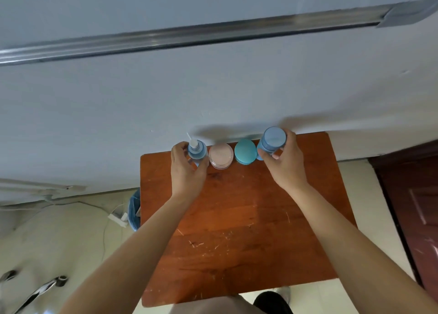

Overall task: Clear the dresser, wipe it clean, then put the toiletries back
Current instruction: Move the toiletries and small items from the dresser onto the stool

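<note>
Along the back edge of the table [237, 218], against the wall, four toiletries stand in a row. The left hand [187, 171] has its grip wrapped around the pump bottle [197, 150], best held low on the body since the thin nozzle looks fragile. Next stand a pink jar [221, 156] and a teal jar [245, 151], squat, smooth, probably slippery. The right hand [288, 163] has its grip closed around the blue bottle [272, 141], seemingly light and rigid.
</note>
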`<state>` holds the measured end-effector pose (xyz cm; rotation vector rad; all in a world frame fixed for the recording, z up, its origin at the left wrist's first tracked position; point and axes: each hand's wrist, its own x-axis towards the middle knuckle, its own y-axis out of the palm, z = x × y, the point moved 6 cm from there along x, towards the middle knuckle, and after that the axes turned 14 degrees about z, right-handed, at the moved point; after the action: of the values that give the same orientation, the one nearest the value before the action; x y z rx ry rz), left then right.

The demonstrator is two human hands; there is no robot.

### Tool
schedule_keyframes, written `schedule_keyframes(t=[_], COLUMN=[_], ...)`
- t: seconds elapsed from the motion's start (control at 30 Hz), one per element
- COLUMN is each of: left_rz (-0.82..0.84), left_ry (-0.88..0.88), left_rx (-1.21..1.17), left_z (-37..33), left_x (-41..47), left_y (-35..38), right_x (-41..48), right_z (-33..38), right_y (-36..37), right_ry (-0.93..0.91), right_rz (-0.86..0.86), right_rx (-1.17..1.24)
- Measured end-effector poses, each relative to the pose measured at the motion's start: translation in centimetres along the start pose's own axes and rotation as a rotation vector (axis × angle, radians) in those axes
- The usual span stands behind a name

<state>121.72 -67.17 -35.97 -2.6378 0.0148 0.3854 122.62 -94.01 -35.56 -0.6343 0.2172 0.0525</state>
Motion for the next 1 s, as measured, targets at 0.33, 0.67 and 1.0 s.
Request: schedule_keyframes(t=[0.33, 0.67, 1.0], left_rz=[0.004, -0.199, 0.133], left_ry=[0.045, 0.661, 1.121], left_rx=[0.266, 0.494, 0.474], left_z=[-2.5, -17.1, -31.8], left_x=[-1.6, -13.6, -35.4], left_y=[-1.0, -0.5, 23.1], right_x=[-1.8, -15.3, -49.4], right_z=[0.9, 7.0, -5.9], right_y=[-1.3, -13.9, -31.5], right_ry=[0.069, -0.165, 0.082], right_rz=[0.007, -0.273, -0.808], right_rx=[-0.087, -0.341, -0.509])
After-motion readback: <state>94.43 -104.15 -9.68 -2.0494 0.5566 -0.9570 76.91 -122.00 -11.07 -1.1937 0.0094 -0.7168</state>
